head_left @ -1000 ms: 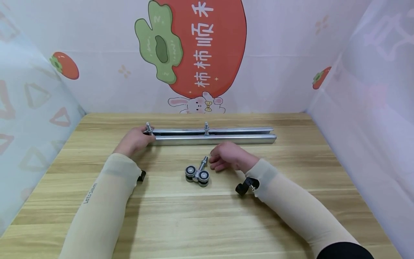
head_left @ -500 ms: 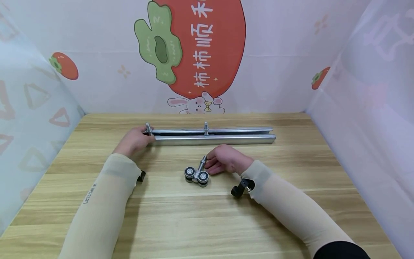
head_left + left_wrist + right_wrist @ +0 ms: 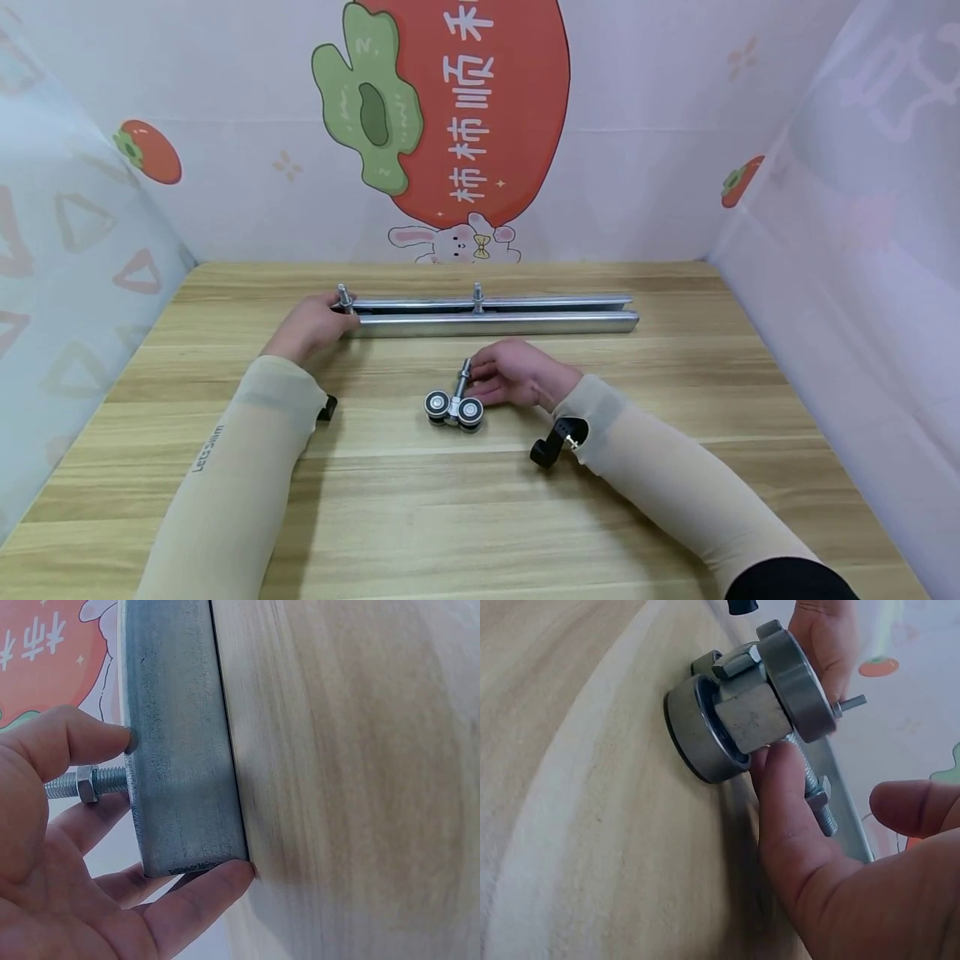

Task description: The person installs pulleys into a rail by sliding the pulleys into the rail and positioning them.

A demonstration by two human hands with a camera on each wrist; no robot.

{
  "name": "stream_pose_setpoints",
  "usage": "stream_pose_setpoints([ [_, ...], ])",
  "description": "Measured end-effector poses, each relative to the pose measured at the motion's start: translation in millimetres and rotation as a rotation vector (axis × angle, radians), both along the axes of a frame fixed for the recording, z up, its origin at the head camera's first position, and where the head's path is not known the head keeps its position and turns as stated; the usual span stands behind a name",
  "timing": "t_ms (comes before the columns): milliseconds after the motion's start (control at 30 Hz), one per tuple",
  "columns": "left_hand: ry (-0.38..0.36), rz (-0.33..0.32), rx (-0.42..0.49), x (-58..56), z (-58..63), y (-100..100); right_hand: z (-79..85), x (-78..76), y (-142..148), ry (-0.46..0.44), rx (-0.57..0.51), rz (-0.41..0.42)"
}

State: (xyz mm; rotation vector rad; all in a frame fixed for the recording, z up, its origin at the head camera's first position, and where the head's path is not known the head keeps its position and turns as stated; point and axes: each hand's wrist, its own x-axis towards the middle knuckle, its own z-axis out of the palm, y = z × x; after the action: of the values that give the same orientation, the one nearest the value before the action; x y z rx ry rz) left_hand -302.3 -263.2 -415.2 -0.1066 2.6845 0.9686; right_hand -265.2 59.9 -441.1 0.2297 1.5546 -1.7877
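A metal channel rail [image 3: 495, 325] lies crosswise at the back of the table, its slot facing up. Two threaded bolts with nuts stand out of that slot, one at the left end and one near the middle [image 3: 477, 298]. My left hand [image 3: 311, 327] grips the rail's left end; the left wrist view shows the thumb [image 3: 97, 739] on its upper edge and fingers round its end. In front of the rail sits a four-wheeled roller trolley [image 3: 453, 410] with a threaded bolt. My right hand [image 3: 517, 373] touches it from the right, thumb [image 3: 911, 806] apart from the bolt.
The wood-grain table [image 3: 420, 517] is bounded by a printed back sheet [image 3: 637, 192] and white side sheets. The rail's right end [image 3: 633, 321] projects beyond the right hand.
My right hand has moved left to the roller trolley, which has turned slightly so its bolt points more upright and leftward. The left hand and rail have stayed put.
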Motion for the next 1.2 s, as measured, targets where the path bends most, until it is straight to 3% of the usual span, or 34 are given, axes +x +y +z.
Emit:
stream_pose_setpoints([
  [233,-0.009,0.001,0.026,1.2,-0.3,0.7,-4.8,-2.1,-6.8,0.016,0.018,-0.004],
  [500,-0.013,0.0,0.032,2.1,1.3,-0.3,-3.6,0.1,-13.7,0.099,0.085,0.028],
  [867,-0.02,0.002,0.023,2.1,1.7,-0.1,0.8,-0.7,-14.3,0.134,0.114,0.021],
  [1200,-0.008,-0.005,0.012,1.0,1.3,-0.3,14.3,-4.8,-11.0,0.316,0.189,0.044],
])
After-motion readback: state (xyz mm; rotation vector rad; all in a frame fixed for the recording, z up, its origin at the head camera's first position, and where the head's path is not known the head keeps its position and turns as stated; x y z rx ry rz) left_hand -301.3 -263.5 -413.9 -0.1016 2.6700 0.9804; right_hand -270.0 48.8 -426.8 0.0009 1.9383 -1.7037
